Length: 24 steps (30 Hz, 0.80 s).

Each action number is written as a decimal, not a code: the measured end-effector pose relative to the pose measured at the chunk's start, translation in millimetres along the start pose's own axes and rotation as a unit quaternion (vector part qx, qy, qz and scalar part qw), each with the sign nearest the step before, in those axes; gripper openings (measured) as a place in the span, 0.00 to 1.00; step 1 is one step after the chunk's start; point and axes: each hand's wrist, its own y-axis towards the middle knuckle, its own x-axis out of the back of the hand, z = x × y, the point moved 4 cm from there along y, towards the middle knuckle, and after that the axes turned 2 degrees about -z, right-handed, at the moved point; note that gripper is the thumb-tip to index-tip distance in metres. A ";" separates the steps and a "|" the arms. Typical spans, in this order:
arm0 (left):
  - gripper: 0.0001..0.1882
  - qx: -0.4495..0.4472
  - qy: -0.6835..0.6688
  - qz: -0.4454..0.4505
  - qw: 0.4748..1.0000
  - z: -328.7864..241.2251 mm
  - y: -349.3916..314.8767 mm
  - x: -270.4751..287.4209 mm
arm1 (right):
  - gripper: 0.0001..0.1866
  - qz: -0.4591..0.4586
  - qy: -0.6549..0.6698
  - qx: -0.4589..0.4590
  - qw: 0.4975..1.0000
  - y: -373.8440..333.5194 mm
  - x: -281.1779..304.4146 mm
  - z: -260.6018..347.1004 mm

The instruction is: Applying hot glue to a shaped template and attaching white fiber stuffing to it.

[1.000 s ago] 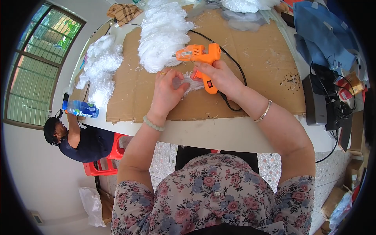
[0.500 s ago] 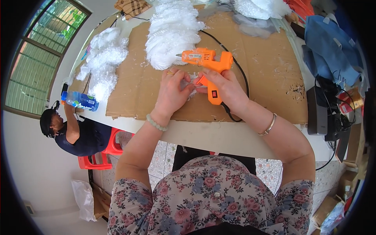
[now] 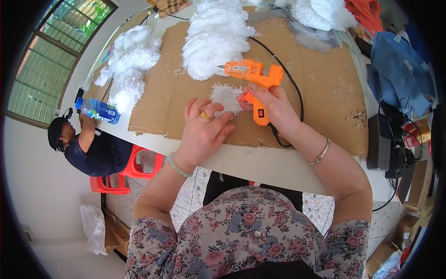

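An orange hot glue gun (image 3: pixel 260 88) with a red switch is held in my right hand (image 3: pixel 275 106), its metal nozzle pointing left. Its black cord runs off from the base of the handle. Below the nozzle lies a small white frayed piece of fabric (image 3: pixel 226 96) on the cardboard (image 3: pixel 162 107); my right fingertips are at its right edge. My left hand (image 3: pixel 204 126) hovers just nearer to me than the fabric, fingers apart and curled a little, holding nothing I can see. Beyond the gun stretches a long stack of white fringed pieces (image 3: pixel 216 39).
Fluffy white material (image 3: pixel 134 65) is heaped at the left, and more white pieces (image 3: pixel 320 16) lie at the far right. A plastic bottle (image 3: pixel 100 110) stands by a seated person (image 3: pixel 93 149). A blue bag (image 3: pixel 399 69) and a dark box (image 3: pixel 378 142) sit at the right edge.
My left hand has drawn back toward me and spread from the white fabric, leaving it in view on the cardboard. My right hand keeps the glue gun in nearly the same pose.
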 end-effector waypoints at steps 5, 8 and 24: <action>0.17 -0.028 0.052 0.059 0.996 -10.7 0.9 -7.6 | 0.16 0.007 0.001 -0.013 1.000 0.2 0.8 -2.4; 0.17 -0.023 0.061 0.068 0.996 -8.4 0.8 -11.7 | 0.15 0.003 0.008 -0.007 1.000 -0.1 0.9 -2.8; 0.16 0.022 -0.028 0.075 0.997 -1.2 4.2 -15.9 | 0.15 0.025 -0.015 -0.001 1.000 -0.4 0.9 1.1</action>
